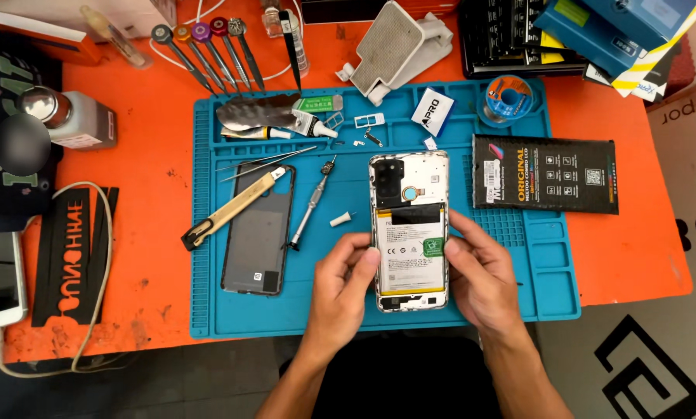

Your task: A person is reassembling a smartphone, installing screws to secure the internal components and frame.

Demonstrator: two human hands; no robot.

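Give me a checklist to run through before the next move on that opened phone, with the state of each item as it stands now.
1. Phone held on both sides: left hand and right hand grip its edges: ok.
2. Phone rests over the blue mat: ok.
3. Back cover off and set aside on the mat: ok.
4. Screwdriver lies left of the phone, near the left hand: ok.
5. Battery connector unplugged: cannot tell.
6. All screws removed: cannot tell.
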